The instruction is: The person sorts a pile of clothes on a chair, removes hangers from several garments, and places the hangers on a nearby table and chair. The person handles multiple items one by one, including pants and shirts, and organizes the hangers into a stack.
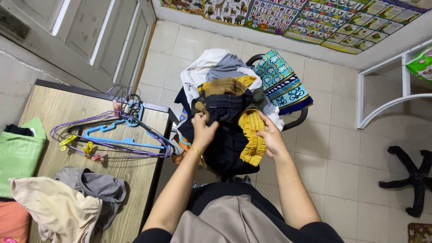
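Both forearms reach forward into a clothes pile (229, 103) heaped on a chair (294, 120). Left hand (203, 130) is clamped on a dark garment (227, 135); right hand (271, 137) grips its far edge beside a yellow ribbed piece (252, 139), fingers probably curled under. Step: lifting the garment free. Hangers (112, 132) lie left of the left hand.

The chair (292, 121) under the heap of clothes (227, 94) is mostly buried; only a curved dark armrest and back edge show. The left hand's fingertips (201, 118) sink into a dark garment (227, 144), and the right hand (271, 137) is partly behind yellow ribbed fabric (252, 139). The surface (135, 180) runs off the left and bottom edges, cutting off a green cloth (18, 155) and a beige garment (58, 209). The posters (292, 18) are cropped at the top.
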